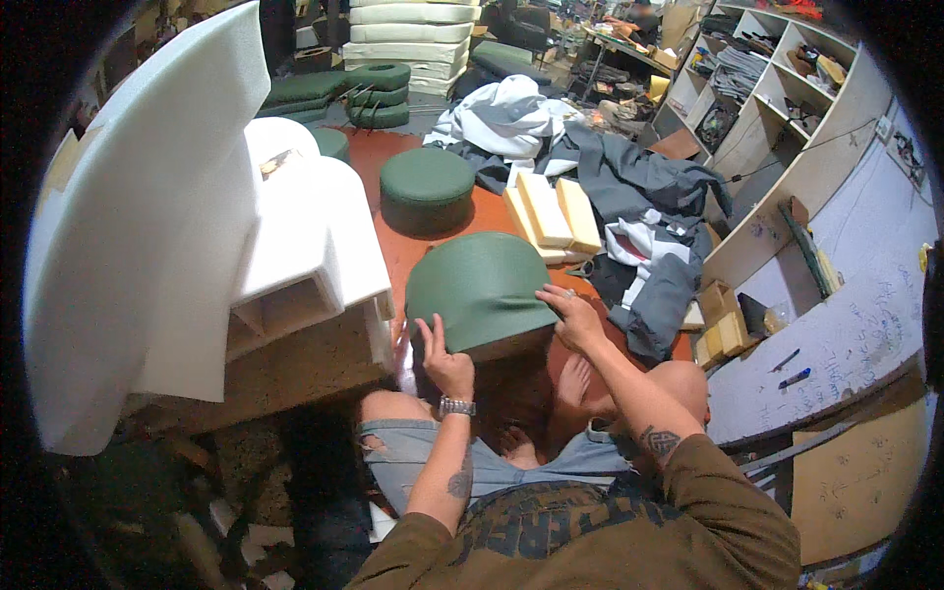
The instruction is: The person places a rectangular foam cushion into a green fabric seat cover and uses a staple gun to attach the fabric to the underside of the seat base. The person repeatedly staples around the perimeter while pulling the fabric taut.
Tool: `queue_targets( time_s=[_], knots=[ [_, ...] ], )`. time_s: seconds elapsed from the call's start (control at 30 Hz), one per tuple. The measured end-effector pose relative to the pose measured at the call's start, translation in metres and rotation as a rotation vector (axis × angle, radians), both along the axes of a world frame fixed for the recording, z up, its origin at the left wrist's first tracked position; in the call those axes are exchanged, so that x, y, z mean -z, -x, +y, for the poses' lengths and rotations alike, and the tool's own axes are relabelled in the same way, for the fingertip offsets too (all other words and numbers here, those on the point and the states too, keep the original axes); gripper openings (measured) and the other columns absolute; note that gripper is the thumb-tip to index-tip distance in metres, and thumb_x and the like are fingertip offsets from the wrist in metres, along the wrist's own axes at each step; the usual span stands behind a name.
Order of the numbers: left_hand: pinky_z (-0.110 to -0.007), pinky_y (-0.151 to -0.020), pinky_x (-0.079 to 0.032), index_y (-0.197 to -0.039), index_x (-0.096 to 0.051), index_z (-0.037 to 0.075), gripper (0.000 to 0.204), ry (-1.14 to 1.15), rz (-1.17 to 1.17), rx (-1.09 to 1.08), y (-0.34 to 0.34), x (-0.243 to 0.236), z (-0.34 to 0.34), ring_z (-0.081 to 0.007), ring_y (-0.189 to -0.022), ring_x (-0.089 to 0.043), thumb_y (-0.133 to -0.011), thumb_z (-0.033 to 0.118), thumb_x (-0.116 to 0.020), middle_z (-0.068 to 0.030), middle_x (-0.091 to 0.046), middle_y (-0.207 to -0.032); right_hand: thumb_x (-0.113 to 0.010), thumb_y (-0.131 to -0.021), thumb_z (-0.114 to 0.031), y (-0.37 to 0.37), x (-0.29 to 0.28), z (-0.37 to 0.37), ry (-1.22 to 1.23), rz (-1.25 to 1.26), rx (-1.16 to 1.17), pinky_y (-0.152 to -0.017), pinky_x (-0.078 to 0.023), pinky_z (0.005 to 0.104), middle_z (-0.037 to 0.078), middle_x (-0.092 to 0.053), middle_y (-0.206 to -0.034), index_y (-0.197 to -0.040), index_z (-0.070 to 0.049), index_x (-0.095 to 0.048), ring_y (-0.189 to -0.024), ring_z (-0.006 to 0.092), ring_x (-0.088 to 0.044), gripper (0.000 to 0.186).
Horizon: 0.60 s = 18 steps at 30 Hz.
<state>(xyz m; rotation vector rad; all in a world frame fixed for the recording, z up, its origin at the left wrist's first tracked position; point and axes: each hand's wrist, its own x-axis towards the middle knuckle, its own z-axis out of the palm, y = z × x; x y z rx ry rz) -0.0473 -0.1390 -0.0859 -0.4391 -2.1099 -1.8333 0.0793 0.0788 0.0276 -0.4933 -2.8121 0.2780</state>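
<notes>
In front of me stands a round padded seat with a green leather-like cover (482,285), its lower side brown and in shadow. At its near left edge is my left hand (447,369), two fingers stretched up along the cover and apart, the others partly curled. My right hand (575,320) grips the cover's right edge, the thumb side hidden from view. A crease in the green material runs toward those right fingers. Behind it sits a second round green stool seat (427,189), smooth on top.
White foam-covered furniture frames (305,206) and a tall curved white panel (167,206) stand on the left. Yellow foam blocks (544,211) and heaped grey and white fabric (629,182) lie beyond on the red floor. Shelving (777,88) lines the right, near a white board (826,334) with pens.
</notes>
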Motion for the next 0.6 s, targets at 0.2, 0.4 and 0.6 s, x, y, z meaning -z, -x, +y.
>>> queue_targets(
  time_s=[0.2,0.4,0.6],
  knots=[
    [-0.055,-0.118,-0.039,-0.143,-0.065,0.017,0.071,0.569,0.079,0.168,-0.053,-0.036,-0.005,-0.0514,-0.141,-0.044,-0.075,-0.001,-0.064,-0.0254,-0.042,-0.161,-0.056,-0.081,0.005,-0.046,0.076,-0.004,0.191,0.083,0.406,-0.1,-0.054,0.0438,0.008,-0.071,-0.133,-0.142,-0.027,-0.066,-0.122,0.0341,-0.065,0.07],
    [-0.056,-0.116,-0.039,-0.13,-0.071,0.008,0.059,0.577,0.182,0.24,-0.083,-0.042,-0.025,-0.0458,-0.138,-0.045,-0.074,-0.006,-0.066,-0.0256,-0.044,-0.152,-0.064,-0.075,0.003,-0.065,0.081,0.0,0.087,0.136,0.216,-0.106,-0.05,0.0446,0.014,-0.061,-0.142,-0.144,-0.017,-0.063,-0.128,0.0377,-0.058,0.072],
    [-0.055,-0.115,-0.04,-0.13,-0.072,0.009,0.063,0.589,0.207,0.236,-0.094,-0.036,-0.017,-0.0466,-0.135,-0.046,-0.07,-0.009,-0.063,-0.0237,-0.05,-0.141,-0.069,-0.071,0.001,-0.055,0.058,-0.037,-0.098,0.368,-0.163,-0.104,-0.051,0.0501,0.015,-0.057,-0.14,-0.14,-0.011,-0.062,-0.126,0.0386,-0.056,0.07]
  ],
)
